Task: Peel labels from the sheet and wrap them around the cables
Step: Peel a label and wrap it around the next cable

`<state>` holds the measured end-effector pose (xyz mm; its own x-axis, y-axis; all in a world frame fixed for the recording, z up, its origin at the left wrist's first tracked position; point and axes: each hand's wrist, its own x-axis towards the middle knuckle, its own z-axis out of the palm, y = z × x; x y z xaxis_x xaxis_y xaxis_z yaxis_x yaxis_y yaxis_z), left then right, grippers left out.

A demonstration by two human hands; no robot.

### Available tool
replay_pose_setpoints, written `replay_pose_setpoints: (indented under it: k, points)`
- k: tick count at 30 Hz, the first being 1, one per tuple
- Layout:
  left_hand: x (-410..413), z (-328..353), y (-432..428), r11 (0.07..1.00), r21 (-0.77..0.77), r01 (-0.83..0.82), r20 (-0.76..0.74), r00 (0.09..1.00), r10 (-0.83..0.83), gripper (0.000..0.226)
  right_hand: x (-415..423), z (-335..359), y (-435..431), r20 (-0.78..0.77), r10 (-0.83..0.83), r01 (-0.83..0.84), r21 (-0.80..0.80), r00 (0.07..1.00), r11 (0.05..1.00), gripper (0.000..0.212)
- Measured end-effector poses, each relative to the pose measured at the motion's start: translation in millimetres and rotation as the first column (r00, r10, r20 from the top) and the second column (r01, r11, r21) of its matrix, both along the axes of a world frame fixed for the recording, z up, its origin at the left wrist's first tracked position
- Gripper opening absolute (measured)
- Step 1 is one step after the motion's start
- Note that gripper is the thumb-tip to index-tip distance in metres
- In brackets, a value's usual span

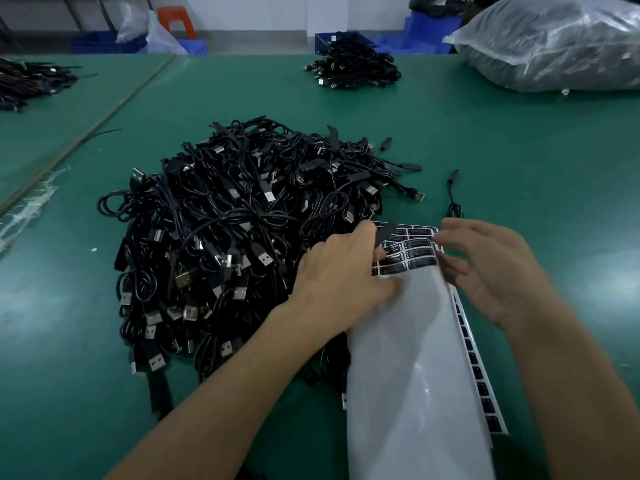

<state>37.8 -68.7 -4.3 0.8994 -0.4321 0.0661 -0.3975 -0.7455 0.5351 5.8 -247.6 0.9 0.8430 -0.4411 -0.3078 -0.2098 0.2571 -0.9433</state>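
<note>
A big heap of black USB cables lies on the green table in front of me. At its right edge sits the label sheet. It is mostly bare white backing, with rows of black labels at its far end and a strip of them down its right side. My left hand rests on the sheet's far end, thumb on the backing, and pinches a peeled black label that sticks up from its fingers. My right hand hovers with loosely spread fingers, its fingertips at the sheet's far right corner.
One single black cable lies apart, right of the heap. A smaller cable pile sits at the far middle and another at the far left. A full clear plastic bag fills the far right corner. Blue bins stand behind.
</note>
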Motion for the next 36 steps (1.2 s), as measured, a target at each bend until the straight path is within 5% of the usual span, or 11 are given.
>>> replay_pose_setpoints:
  k: [7,19,30,36]
  points:
    - [4,-4,0,0.993,-0.115,-0.007,0.025,1.000,0.010,0.054,-7,-13,-8,-0.151,0.218,-0.244,-0.186,0.964,0.952,0.025]
    - [18,7,-7,0.986,-0.052,0.159,-0.059,0.985,-0.162,0.037,-11,-12,-2,0.019,0.406,-0.384,-0.289,0.914,0.877,0.045]
    - [25,2,-5,0.968,-0.222,0.114,-0.146,0.978,-0.149,0.035,-11,-15,-3,0.034,0.367,-0.345,-0.268,0.930,0.899,0.037]
    - [15,0,-8,0.947,-0.323,0.003,0.004,1.000,-0.002,0.051,-13,-14,1,-0.008,0.266,-0.250,-0.368,0.964,0.896,0.044]
